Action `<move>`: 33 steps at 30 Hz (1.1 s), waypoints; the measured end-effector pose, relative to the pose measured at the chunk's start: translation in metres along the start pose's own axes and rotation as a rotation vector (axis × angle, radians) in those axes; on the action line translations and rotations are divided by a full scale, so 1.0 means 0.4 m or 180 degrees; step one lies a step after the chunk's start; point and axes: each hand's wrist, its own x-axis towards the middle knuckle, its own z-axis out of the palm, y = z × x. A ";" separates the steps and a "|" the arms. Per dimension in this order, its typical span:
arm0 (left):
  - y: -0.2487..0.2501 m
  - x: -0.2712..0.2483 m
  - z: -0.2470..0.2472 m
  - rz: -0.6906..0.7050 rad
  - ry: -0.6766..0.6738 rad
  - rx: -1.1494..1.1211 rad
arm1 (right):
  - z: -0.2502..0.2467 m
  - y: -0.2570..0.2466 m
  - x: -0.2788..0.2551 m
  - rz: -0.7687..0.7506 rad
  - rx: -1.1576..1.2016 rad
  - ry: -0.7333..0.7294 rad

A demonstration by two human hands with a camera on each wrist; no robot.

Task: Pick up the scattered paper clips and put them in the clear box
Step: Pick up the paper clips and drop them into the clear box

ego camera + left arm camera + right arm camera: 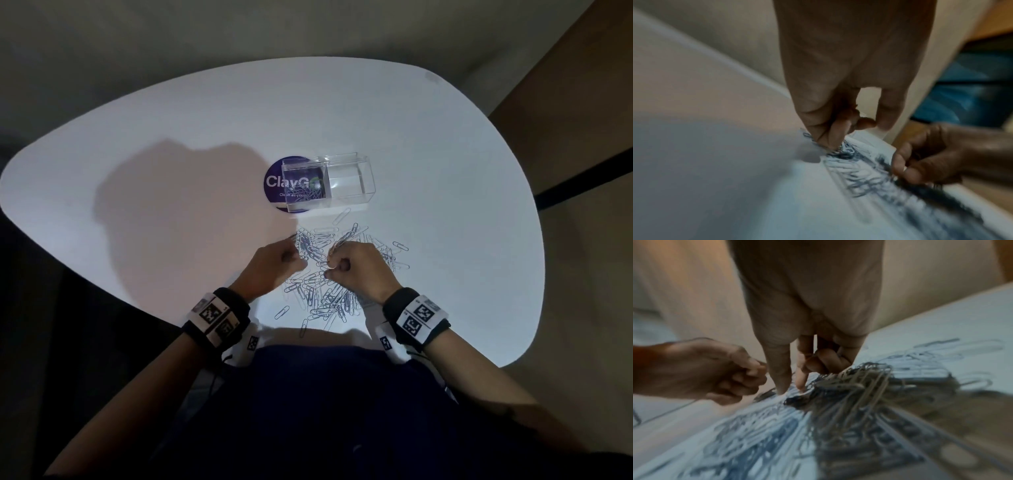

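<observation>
Hands [274,263] curled over paper clips [322,301], grips unclear through blur, clear box [349,178] beyond.

The table [445,144] is seen as plain white, with a round purple sticker [274,185] lettered in white set under the clear box [346,181]. The paper clips [318,298] are shown in silver and bluish grey. Black wristbands [219,318] are marked with white tags carrying black-and-white square patterns, and dark navy clothing [325,411] is worn.
</observation>
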 end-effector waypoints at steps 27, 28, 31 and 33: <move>0.014 -0.001 -0.035 -0.0290 -0.0525 -0.1901 | -0.069 0.004 -0.034 0.1067 0.3354 -0.0124; 0.015 -0.006 -0.041 -0.0343 -0.0586 -0.2242 | -0.068 0.003 -0.039 0.0977 0.3199 -0.0191; 0.014 -0.017 -0.045 -0.0510 -0.0773 -0.2741 | -0.068 0.003 -0.060 0.0634 0.2392 -0.0353; 0.008 -0.019 -0.039 -0.0611 -0.0770 -0.2437 | -0.067 0.018 -0.071 0.0294 0.1408 -0.0508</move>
